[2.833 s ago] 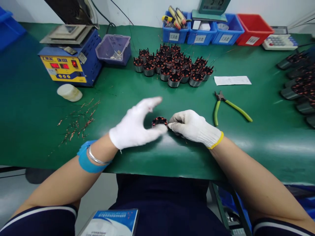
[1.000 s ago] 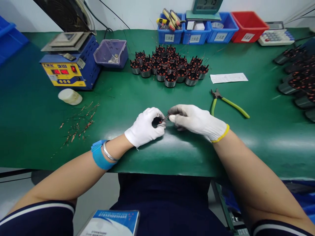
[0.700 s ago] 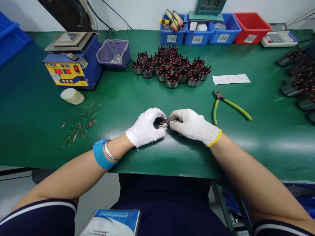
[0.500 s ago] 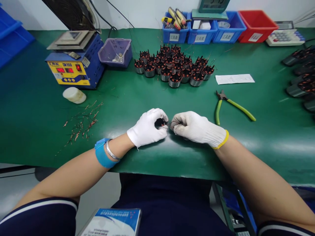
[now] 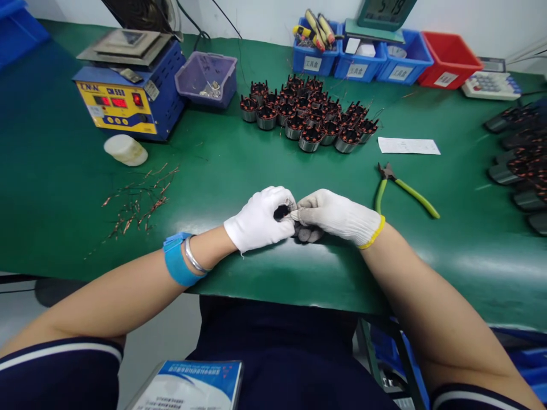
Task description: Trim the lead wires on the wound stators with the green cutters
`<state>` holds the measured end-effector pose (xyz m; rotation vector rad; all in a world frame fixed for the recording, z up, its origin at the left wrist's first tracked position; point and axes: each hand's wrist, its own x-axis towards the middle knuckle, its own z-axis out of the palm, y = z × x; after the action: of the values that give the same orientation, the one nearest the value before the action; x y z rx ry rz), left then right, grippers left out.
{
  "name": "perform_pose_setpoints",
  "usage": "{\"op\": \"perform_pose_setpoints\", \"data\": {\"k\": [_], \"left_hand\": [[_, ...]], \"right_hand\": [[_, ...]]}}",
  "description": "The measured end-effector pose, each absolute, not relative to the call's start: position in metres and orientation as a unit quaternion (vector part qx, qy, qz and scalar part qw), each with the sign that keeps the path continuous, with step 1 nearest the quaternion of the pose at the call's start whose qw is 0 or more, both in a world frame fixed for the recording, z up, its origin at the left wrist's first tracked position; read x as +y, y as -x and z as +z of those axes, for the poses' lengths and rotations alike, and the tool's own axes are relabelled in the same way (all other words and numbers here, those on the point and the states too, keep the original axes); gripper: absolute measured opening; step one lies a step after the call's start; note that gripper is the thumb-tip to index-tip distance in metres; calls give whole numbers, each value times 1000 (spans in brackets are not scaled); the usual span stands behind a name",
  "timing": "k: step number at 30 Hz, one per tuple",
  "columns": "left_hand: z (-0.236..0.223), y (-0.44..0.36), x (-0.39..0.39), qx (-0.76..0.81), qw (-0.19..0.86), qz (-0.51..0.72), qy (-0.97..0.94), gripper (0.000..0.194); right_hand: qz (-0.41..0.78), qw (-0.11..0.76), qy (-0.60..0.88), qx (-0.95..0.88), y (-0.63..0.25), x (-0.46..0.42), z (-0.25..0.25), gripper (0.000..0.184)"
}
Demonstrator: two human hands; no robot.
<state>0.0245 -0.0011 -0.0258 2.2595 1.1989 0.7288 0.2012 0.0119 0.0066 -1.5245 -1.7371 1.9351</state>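
Note:
My gloved left hand [image 5: 262, 221] is wrapped round a small motor stator [image 5: 281, 213]; only its dark hollow middle shows between thumb and fingers. My gloved right hand [image 5: 337, 219] touches the stator's right side, thumb and forefinger pinched together there. What that pinch holds is too small to make out. Beyond my hands stands a cluster of several stators [image 5: 310, 136] with copper windings and steel sides. Green-handled cutting pliers [image 5: 405, 191] lie with their handles spread, to the right of my right hand.
Copper wire scraps [image 5: 141, 202] lie at left, near a white round pot [image 5: 126, 150]. Behind are a blue and yellow soldering unit [image 5: 123, 102], a purple bin [image 5: 205, 80], blue tool bins [image 5: 356, 69] and a red bin [image 5: 448, 60]. More stators [image 5: 521, 171] stand at far right beyond a paper slip [image 5: 408, 146].
My left hand, open at first, has closed round the stator. My right hand worked at wires on its side, drew slightly away, and is now back against it.

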Motion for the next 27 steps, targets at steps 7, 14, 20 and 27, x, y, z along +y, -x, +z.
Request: {"op": "perform_pose_setpoints", "data": {"k": [7,14,20,27], "left_hand": [[-22,-22,-7,421,234,275,-832,21],[-20,-10,-5,369,379,304,-792,83],[-11,2,15,467,607,300,-568,64],[19,-1,-3,455,713,237,-478,67]], "right_hand": [[648,95,511,-556,-199,9,5,25],[622,162,495,-585,-201,3,3,20],[613,261,476,-574,-206,0,-2,15],[611,279,484,-561,-207,0,1,25]]}}
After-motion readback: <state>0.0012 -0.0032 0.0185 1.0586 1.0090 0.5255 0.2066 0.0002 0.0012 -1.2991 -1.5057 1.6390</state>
